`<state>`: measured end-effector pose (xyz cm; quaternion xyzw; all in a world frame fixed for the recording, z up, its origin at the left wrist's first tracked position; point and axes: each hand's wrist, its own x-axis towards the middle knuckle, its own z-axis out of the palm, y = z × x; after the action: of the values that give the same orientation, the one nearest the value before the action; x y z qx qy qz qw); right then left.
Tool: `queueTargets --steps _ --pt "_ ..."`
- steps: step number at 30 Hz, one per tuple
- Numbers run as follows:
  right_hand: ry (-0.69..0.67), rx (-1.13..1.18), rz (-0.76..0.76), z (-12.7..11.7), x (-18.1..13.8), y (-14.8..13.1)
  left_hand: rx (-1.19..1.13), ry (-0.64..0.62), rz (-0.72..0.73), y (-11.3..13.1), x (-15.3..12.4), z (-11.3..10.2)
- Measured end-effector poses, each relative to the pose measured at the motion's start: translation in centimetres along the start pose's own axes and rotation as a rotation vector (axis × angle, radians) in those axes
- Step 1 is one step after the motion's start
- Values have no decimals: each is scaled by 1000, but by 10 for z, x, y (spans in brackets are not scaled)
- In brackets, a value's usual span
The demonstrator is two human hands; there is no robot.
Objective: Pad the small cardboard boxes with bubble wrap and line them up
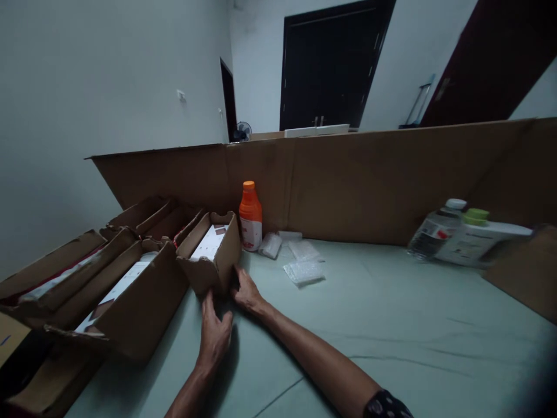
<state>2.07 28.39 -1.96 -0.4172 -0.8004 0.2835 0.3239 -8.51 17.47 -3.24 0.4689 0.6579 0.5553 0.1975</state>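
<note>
A narrow open cardboard box [228,255] with white printed cards [211,241] inside stands at the left middle of the green surface. My left hand [214,334] is at its near end, fingertips at the lower edge and thumb spread away. Against the lower right side of the same box rests my right hand [248,293], with thumb and index finger apart. Neither hand visibly wraps round the box; some right fingertips are hidden in shadow. Just behind it stands an orange bottle [250,215] with a white label.
More cardboard boxes [143,307] with contents crowd the left. Bubble wrap pieces [303,271] lie beyond my right hand. A clear bottle [437,229] and a white bottle with a green cap [476,241] lean at the right. A tall cardboard wall [369,186] borders the back.
</note>
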Motion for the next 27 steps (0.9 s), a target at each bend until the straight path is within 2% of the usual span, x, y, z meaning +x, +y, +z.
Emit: queueTargets --steps 3,5,12,19,23,26,27 --pt "-6 -40 -30 -1 10 2 37 18 28 -6 31 11" --pt "-15 -66 -34 0 10 4 67 18 47 -10 41 16" --pt "-64 -152 -6 2 7 7 174 -75 113 -18 33 9" --pt "-60 -303 -52 -2 1 -6 296 -139 196 -13 35 6" --pt "-77 -416 -102 -1 -23 -19 368 -189 234 -1 31 1" --pt "-101 -574 -199 -11 -60 -23 428 -241 259 5 13 -2" --pt "-99 -637 -248 -19 -75 -22 516 -257 268 5 5 -1"
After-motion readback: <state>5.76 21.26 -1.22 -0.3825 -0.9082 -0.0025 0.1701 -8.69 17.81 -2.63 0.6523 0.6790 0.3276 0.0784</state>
